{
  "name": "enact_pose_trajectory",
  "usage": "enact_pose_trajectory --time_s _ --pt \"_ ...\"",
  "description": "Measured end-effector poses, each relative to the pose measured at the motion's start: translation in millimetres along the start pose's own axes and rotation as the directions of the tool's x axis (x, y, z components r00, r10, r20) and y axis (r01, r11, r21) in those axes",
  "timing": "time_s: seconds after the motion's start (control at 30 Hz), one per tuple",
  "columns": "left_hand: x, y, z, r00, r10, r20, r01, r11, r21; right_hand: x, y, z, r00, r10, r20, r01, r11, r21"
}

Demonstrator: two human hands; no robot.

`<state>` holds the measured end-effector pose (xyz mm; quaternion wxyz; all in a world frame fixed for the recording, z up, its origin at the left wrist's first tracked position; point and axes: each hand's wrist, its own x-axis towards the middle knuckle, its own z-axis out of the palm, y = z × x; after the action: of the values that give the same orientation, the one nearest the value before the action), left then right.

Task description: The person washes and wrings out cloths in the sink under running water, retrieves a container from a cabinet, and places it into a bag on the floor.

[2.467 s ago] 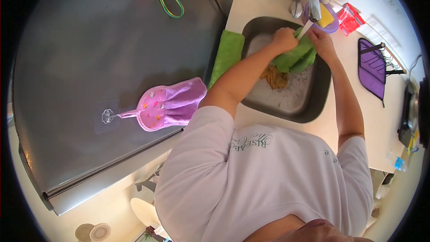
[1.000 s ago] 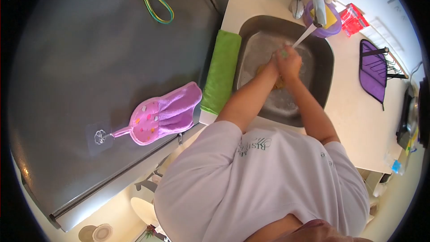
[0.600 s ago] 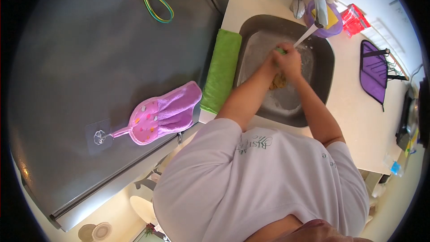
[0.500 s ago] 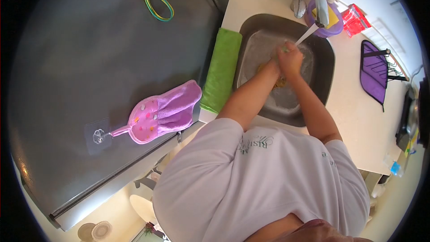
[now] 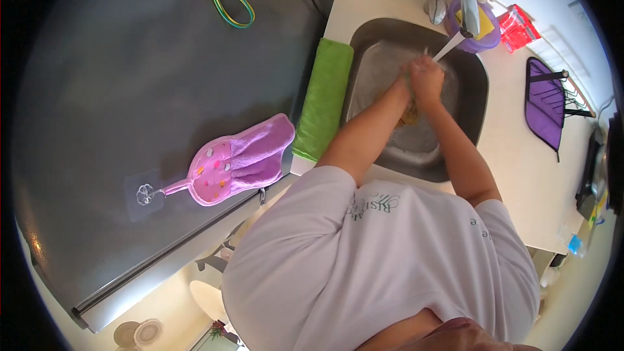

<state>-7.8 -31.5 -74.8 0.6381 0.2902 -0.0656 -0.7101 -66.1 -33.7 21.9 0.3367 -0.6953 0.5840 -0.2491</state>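
In the head view my right hand (image 5: 428,79) and my left hand (image 5: 404,77) are pressed together over the steel sink (image 5: 469,101), close to the stream of water (image 5: 448,47) from the faucet (image 5: 465,1). The right hand's fingers are curled, and it partly covers the left. A small bit of green shows between the hands; what it belongs to is hidden. Beneath my forearms, a yellowish-brown item (image 5: 409,117) lies in the sink, its kind unclear.
A folded green cloth (image 5: 323,99) lies left of the sink. Behind the faucet sits a purple bowl (image 5: 484,40) holding a yellow sponge (image 5: 480,23), beside a red packet (image 5: 519,28). A purple mat with a rack (image 5: 545,104) is at right. A pink-purple hand towel (image 5: 244,161) hangs at left.
Both hands have shifted slightly up toward the faucet and stay pressed together. Less green shows between them now. Water keeps running.
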Motion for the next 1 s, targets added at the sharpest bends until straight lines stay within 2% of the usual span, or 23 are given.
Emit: enact_pose_trajectory --time_s 0.03,0.07,0.1,0.17,0.2,0.27,0.3,0.4,0.5,0.6,0.7,0.8,0.83,0.87,0.9,0.93,1.0 --pt "-15 16 30 0.975 -0.07 -0.212 0.075 0.997 0.013 18 12 1 0.996 0.092 0.018 -0.093 0.993 0.068" --pt "-27 27 53 0.929 -0.119 -0.35 0.136 0.99 0.024 34 26 3 0.981 0.188 0.044 -0.193 0.972 0.135" --pt "-39 38 71 0.897 -0.128 -0.423 0.165 0.985 0.053 49 37 4 0.976 0.193 0.097 -0.196 0.98 0.025" --pt "-48 53 70 0.922 -0.207 -0.327 0.253 0.962 0.104 77 62 3 0.955 0.216 0.201 -0.176 0.964 -0.2" --pt "-49 56 70 0.926 -0.251 -0.281 0.296 0.946 0.13 85 77 2 0.948 0.149 0.282 -0.139 0.989 -0.056" --pt "-24 62 45 0.951 -0.259 -0.168 0.306 0.865 0.398 99 98 1 0.916 -0.025 0.4 -0.08 0.967 0.243" --pt "-17 62 36 0.955 -0.274 -0.114 0.293 0.804 0.518 102 98 -6 0.85 0.003 0.526 -0.277 0.853 0.442" --pt "-24 84 66 0.994 -0.057 -0.094 0.11 0.455 0.883 83 49 -51 0.634 0.115 0.764 -0.499 0.816 0.292" --pt "-10 84 60 0.998 -0.032 -0.046 0.057 0.542 0.838 67 38 -75 0.788 -0.063 0.612 -0.187 0.924 0.335" --pt "-9 91 55 0.996 0.056 -0.065 0.051 0.231 0.972 68 37 -90 0.793 -0.127 0.595 0.108 0.992 0.067" --pt "-24 96 54 0.999 0.049 0.005 0.003 -0.16 0.987 44 29 -90 0.866 -0.437 0.243 0.356 0.88 0.315" --pt "-21 92 43 0.984 0.177 0.025 0.049 -0.4 0.915 15 -3 -113 0.697 -0.294 0.655 0.229 0.956 0.185" --pt "-31 92 55 0.986 0.119 -0.116 0.124 -0.057 0.991 20 7 -109 0.763 -0.21 0.612 0.111 0.974 0.196" --pt "-43 91 70 0.974 0.014 -0.228 0.215 0.286 0.934 31 26 -99 0.816 -0.118 0.566 -0.007 0.977 0.213" --pt "-52 92 83 0.948 -0.12 -0.295 0.308 0.581 0.753 40 37 -91 0.854 -0.022 0.519 -0.119 0.964 0.237" --pt "-57 89 88 0.958 -0.136 -0.252 0.283 0.593 0.754 38 38 -86 0.842 0.036 0.539 -0.273 0.89 0.366" --pt "-62 87 94 0.973 -0.161 -0.166 0.23 0.616 0.753 37 41 -72 0.792 0.123 0.598 -0.531 0.623 0.574"
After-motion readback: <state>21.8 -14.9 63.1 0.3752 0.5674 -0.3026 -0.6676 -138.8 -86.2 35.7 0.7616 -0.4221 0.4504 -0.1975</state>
